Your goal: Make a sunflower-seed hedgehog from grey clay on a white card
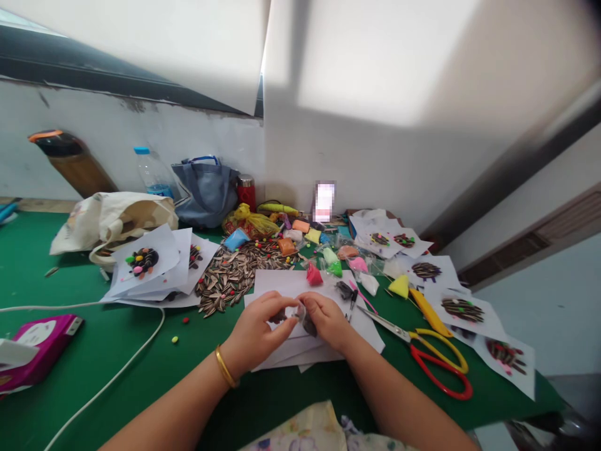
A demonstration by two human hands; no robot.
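Note:
My left hand (263, 329), with a gold bangle on its wrist, is closed, thumb and fingers at a small clear plastic bag (308, 325) with something dark in it, which looks like modelling clay. Closed on the same bag from the other side is my right hand (326, 319). Both hands are over a stack of white paper (282, 280). A black pen (352, 304) and a pink stick (365, 299) lie just right of my right hand. Beyond them are a bag of black clay (344, 290) and a bag of red clay (313, 274).
Striped sunflower seeds (230, 272) are heaped ahead on the left. Scissors (422, 351) and a yellow cutter (429, 312) lie to the right. Decorated sheets (462, 309) line the right edge; more decorated paper (154, 250) is at left. A white cable (126, 369) crosses the green table.

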